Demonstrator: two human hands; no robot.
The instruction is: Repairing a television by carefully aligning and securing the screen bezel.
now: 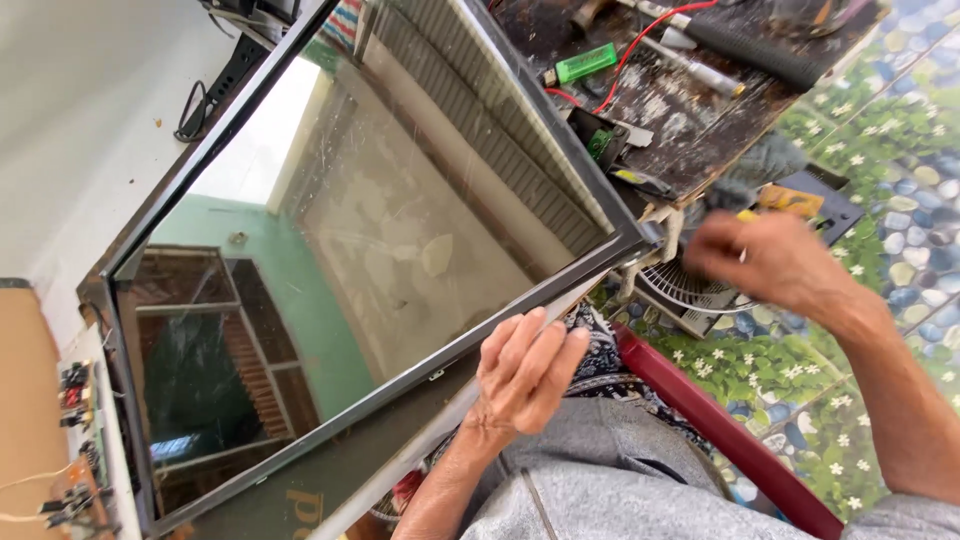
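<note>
- Flat screen panel (380,250) with dark frame, tilted on edge, near corner propped at the knees; glossy face reflecting a green wall and a window grille.
- Left hand (525,375) flat against the panel's lower frame edge, fingers (545,335) spread and resting, grip loose, nothing clasped.
- Right hand (770,262) off past the panel's right corner, blurred, above a white fan grille (690,290); grip partly curled, hard to say whether holding anything, maybe a small yellow item at the fingertips.
- Beyond the right hand: cluttered work surface (700,130) with a green lighter (587,62), red wire (650,35) and a black-handled tool (760,50).
- Far from both hands, at the panel's left end: circuit boards (80,440) with wires.
- Risk, as a judgement: panel steadied by one open palm only, so likely to slide or tip off the knees toward the flower-patterned floor (860,300); glass prone to crack at the corner near the surface's edge.
- Further risk: pressure from the flat palm on the thin frame apt to flex the screen.
</note>
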